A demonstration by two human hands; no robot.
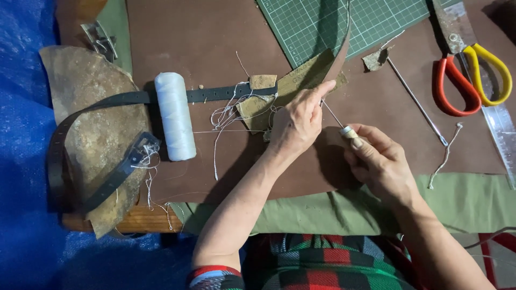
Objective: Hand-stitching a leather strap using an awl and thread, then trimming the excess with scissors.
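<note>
My left hand (297, 122) pinches the lower end of a curved brown leather strap (339, 51) that rises over the green cutting mat (344, 24). A tan leather piece (290, 86) lies under the strap. In my right hand (379, 161) is an awl with a pale wooden handle (348, 131); its thin metal point reaches the strap at my left fingertips. Loose white thread (226, 115) lies tangled just left of my left hand.
A white thread spool (174, 115) lies across a black belt (97, 102) on the brown leather sheet (204, 43). Red and yellow scissors (470, 75), a long metal needle tool (416, 99), a clear ruler (502, 134) sit right. A rough hide piece (91, 134) lies left.
</note>
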